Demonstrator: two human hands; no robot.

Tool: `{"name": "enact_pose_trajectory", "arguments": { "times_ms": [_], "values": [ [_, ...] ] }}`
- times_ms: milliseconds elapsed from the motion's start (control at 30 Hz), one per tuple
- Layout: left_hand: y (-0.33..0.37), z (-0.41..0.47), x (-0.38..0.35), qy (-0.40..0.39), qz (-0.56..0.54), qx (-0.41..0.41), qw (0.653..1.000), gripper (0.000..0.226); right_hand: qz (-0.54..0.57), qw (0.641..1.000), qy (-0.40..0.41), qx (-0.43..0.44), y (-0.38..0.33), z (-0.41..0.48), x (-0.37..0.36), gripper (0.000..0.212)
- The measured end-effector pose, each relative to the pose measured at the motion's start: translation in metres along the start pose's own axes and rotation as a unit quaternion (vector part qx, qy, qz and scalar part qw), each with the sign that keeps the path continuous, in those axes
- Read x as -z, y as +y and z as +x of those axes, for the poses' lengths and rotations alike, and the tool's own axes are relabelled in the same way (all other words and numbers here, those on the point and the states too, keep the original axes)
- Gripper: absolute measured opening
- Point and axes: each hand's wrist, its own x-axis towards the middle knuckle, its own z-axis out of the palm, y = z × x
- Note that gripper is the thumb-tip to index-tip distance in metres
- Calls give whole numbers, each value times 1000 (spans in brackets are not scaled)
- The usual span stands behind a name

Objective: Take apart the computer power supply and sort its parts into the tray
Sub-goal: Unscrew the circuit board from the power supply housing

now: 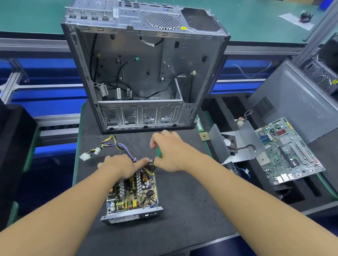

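The opened power supply point(131, 194) lies on the dark mat point(184, 220), its circuit board bare and its vented metal end facing me. A bundle of coloured cables point(111, 144) with white plugs runs off its far end. My left hand point(122, 166) rests on the far end of the board, fingers over the cable root. My right hand point(170, 150) grips a green-handled screwdriver point(158, 153), its tip at the board's far right corner beside my left fingertips.
An empty computer case point(143, 72) stands open just beyond the power supply. To the right, a black foam tray point(296, 195) holds a motherboard point(285, 149), a bent metal cover with a fan point(234, 144) and a small chip point(204, 136). Another grey case point(298, 97) lies far right.
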Motion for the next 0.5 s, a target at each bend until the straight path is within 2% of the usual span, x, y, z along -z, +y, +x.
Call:
{"name": "enact_pose_trajectory", "arguments": {
  "times_ms": [100,267,500],
  "values": [
    [0,-1,1,-4,-2,-2,1000,107,10,999,32,-24,3,0,-5,25],
    [1,-3,2,-6,-5,-3,1000,106,35,997,57,-30,7,-1,-8,9],
    [1,-5,4,-13,-8,-10,1000,105,45,995,75,-38,17,-8,0,10]
  ]
}}
